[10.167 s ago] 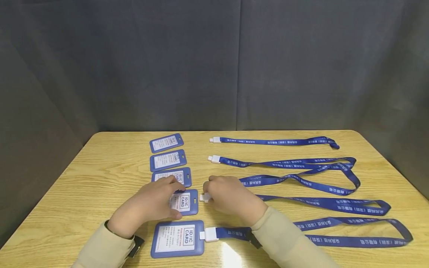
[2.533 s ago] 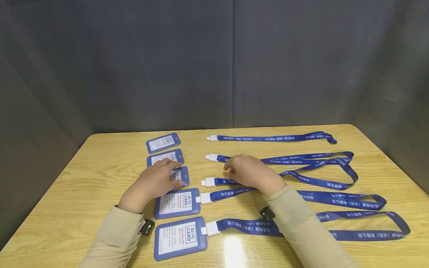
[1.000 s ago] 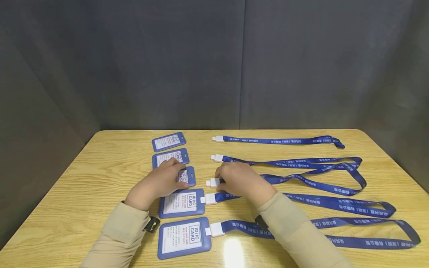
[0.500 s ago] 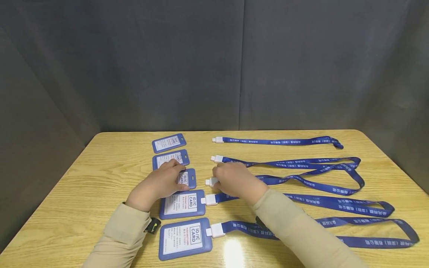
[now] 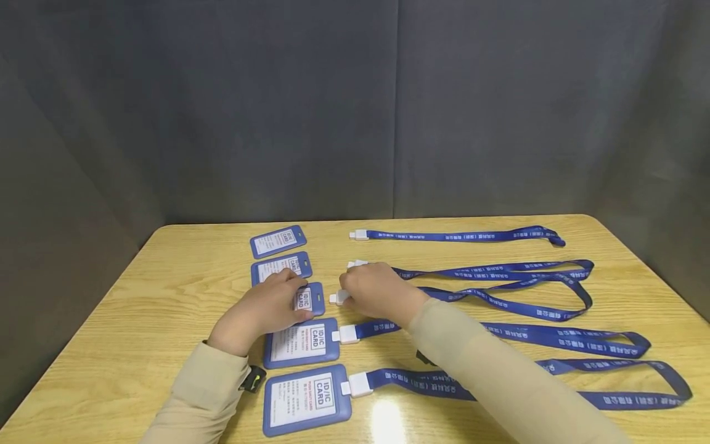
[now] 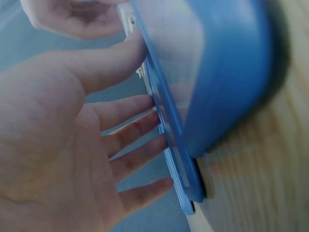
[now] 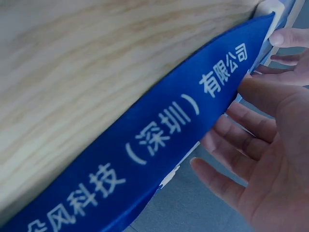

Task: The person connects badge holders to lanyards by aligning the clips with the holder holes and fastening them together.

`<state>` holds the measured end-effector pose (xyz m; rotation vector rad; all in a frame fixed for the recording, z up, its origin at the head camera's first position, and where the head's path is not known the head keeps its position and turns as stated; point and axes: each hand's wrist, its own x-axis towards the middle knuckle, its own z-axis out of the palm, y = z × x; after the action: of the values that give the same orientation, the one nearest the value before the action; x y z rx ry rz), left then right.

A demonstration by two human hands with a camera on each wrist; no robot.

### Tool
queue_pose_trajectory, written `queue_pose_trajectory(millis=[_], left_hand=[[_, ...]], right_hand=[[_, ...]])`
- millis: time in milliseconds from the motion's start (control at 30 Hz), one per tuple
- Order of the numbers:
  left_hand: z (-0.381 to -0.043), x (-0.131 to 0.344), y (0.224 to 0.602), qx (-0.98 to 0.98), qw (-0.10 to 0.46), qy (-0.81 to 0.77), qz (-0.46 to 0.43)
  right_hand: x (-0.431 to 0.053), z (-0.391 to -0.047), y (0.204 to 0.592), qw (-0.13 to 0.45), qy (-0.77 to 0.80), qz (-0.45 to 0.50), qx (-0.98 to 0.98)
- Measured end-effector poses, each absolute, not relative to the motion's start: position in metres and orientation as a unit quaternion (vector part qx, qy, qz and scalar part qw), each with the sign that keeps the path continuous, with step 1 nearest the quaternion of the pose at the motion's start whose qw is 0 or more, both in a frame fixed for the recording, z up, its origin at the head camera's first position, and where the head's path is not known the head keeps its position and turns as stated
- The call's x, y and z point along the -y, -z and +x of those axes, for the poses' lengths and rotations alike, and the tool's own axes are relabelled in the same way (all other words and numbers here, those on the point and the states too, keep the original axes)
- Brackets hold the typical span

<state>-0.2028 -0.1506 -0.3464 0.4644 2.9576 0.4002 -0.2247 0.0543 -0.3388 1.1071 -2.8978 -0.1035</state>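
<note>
My left hand (image 5: 266, 305) lies over the third badge holder (image 5: 317, 298) from the front, its thumb at the near edge and its fingers at the far edge. The holder's slot end points right, and the hand covers most of its left part. Just right of it, my right hand (image 5: 379, 296) pinches the white clip (image 5: 337, 298) of a blue lanyard (image 5: 510, 299). The clip's tongue faces the slot across a narrow gap. In the left wrist view a nearer blue holder (image 6: 231, 72) fills the foreground; a printed strap (image 7: 164, 125) crosses the right wrist view.
The two nearest badge holders, one in front (image 5: 307, 401) and one behind it (image 5: 302, 342), have white clips in their slots. Two more holders (image 5: 277, 241) lie at the back left. Across from them lie two lanyards, the farthest (image 5: 444, 236) nearly straight. Grey cloth (image 5: 355, 111) hangs behind the table.
The second holder and its clip, apart ten seconds ago, are now joined. My left hand has moved back to the third holder. My right hand has taken the third clip and brought it left.
</note>
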Motion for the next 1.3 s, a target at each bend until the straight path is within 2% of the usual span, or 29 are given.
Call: queue_pose_trajectory(millis=[500, 1300], left_hand=[[-0.206, 0.152, 0.351, -0.978, 0.044, -0.123, 0.164], [-0.212, 0.155, 0.352, -0.972, 0.038, -0.148, 0.180]], right_hand=[[-0.043, -0.231, 0.343, 0.008, 0.027, 0.361, 0.932], [-0.041, -0.233, 0.349, 0.021, 0.009, 0.361, 0.932]])
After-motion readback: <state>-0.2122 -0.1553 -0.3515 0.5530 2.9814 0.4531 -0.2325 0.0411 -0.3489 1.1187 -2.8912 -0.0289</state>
